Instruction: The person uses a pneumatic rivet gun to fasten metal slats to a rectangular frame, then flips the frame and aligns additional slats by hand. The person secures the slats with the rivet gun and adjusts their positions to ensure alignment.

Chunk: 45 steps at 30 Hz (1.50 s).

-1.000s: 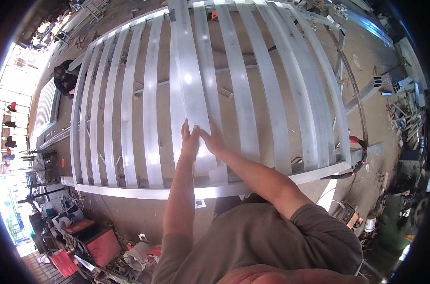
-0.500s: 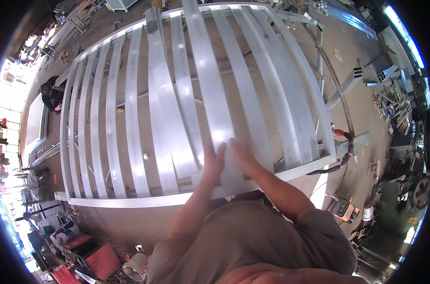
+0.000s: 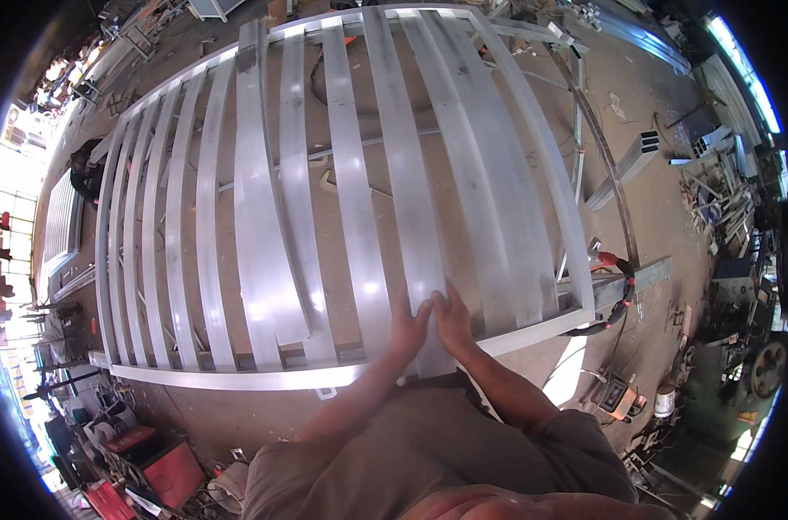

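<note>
A large frame of silvery metal lies before me, its near rail (image 3: 264, 380) crossing in front of my body. Flat metal slats run across it from near to far. Around the near part of one slat (image 3: 404, 173) my left hand (image 3: 409, 329) closes at the left edge and my right hand (image 3: 452, 325) at the right edge. Both thumbs lie on top, close together; the other fingers are hidden along the sides. The far end of this slat meets the far rail. Left of it lies another slat (image 3: 352, 173); to the right are wide, side-by-side slats (image 3: 489, 191).
A loose slat (image 3: 277, 199) lies askew over others. Right of the frame are a bent dark bar (image 3: 606, 156), rectangular tubes (image 3: 624, 169) and a red-and-black cable (image 3: 624, 282). A red box (image 3: 170, 472) stands at lower left. Someone crouches (image 3: 86, 169) at far left.
The far end of the held slat has come down from beyond the far rail to meet it. My hands have drawn nearer to my body and closer together along the slat.
</note>
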{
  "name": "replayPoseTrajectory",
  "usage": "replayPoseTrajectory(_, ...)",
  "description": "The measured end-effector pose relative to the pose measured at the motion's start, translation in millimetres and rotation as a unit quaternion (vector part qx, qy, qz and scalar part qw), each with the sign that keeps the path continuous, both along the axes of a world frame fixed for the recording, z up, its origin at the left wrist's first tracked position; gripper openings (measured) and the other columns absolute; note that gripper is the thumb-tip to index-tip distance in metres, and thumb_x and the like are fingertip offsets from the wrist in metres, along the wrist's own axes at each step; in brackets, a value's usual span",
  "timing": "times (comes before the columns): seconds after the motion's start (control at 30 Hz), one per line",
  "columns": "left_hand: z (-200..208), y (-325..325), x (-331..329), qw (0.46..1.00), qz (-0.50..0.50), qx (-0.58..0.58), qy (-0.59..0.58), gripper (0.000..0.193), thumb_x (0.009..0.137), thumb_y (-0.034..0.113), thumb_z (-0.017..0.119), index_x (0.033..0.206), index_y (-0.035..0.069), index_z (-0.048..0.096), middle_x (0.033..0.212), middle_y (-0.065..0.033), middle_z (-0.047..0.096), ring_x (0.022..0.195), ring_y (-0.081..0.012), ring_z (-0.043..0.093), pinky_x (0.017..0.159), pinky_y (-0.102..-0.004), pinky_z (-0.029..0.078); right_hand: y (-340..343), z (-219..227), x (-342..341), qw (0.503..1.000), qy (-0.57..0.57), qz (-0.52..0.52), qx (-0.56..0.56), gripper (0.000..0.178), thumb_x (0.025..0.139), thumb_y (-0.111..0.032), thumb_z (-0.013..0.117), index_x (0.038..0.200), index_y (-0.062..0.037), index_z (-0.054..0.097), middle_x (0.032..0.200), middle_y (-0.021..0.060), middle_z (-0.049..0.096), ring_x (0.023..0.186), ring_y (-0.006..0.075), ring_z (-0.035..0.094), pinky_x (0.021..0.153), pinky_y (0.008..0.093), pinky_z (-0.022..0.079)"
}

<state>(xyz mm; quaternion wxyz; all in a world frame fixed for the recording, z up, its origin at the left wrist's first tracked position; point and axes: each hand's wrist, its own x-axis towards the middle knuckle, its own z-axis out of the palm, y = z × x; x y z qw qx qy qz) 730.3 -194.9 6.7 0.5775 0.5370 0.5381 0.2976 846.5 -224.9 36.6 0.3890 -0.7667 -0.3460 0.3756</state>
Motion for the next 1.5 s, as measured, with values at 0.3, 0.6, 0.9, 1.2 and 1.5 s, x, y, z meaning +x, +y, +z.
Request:
replayPoseTrajectory(0.3, -2.8, 2.5, 60.0, 0.998, 0.005, -0.034, -0.059, 0.073, 0.102, 0.022, 0.063, 0.160, -0.002, 0.026, 0.149, -0.0240, 0.051, 0.137, -0.0304, 0.052, 0.111, -0.0388, 0.043, 4.1, -2.1, 60.2, 1.000, 0.015, 0.009, -0.021, 0.052, 0.106, -0.035, 0.050, 0.150, -0.0070, 0.050, 0.131, 0.0248, 0.066, 0.123, 0.0411, 0.063, 0.104, 0.0464, 0.048)
replayPoseTrajectory(0.6, -5.1, 7.1, 87.5, 0.998, 0.012, -0.043, -0.033, 0.073, 0.102, 0.019, 0.062, 0.162, 0.000, 0.025, 0.151, -0.0229, 0.050, 0.138, -0.0290, 0.051, 0.112, -0.0377, 0.043, 11.1, -4.2, 85.6, 1.000, 0.008, 0.011, -0.014, 0.051, 0.106, -0.033, 0.050, 0.148, -0.0042, 0.051, 0.132, 0.0245, 0.066, 0.124, 0.0394, 0.063, 0.105, 0.0446, 0.047)
replayPoseTrajectory(0.9, -7.0, 13.4, 100.1, 0.999, 0.023, -0.029, -0.020, 0.078, 0.100, 0.025, 0.066, 0.160, -0.004, 0.026, 0.153, -0.0283, 0.048, 0.142, -0.0347, 0.049, 0.114, -0.0388, 0.041, 18.1, -3.8, 96.7, 1.000, 0.011, 0.007, -0.009, 0.051, 0.106, -0.033, 0.051, 0.147, -0.0034, 0.052, 0.129, 0.0252, 0.067, 0.122, 0.0401, 0.064, 0.103, 0.0450, 0.048)
replayPoseTrajectory(1.2, -13.5, 15.3, 102.6, 1.000, 0.013, -0.012, 0.003, 0.078, 0.101, 0.027, 0.064, 0.160, -0.004, 0.025, 0.154, -0.0287, 0.046, 0.144, -0.0358, 0.046, 0.116, -0.0393, 0.039, 20.3, -17.6, 102.0, 1.000, 0.015, 0.008, -0.004, 0.053, 0.105, -0.037, 0.052, 0.144, -0.0004, 0.053, 0.128, 0.0266, 0.066, 0.122, 0.0425, 0.062, 0.103, 0.0463, 0.047)
replayPoseTrajectory(1.5, -29.7, 22.9, 84.4, 0.990, -0.062, -0.072, 0.106, 0.065, 0.100, 0.031, 0.064, 0.154, 0.001, 0.044, 0.137, -0.0240, 0.064, 0.128, -0.0344, 0.062, 0.107, -0.0412, 0.048, 15.8, -60.1, 114.2, 0.997, -0.069, 0.025, 0.010, 0.053, 0.105, -0.038, 0.054, 0.143, -0.0007, 0.053, 0.130, 0.0281, 0.064, 0.123, 0.0438, 0.060, 0.106, 0.0481, 0.044)
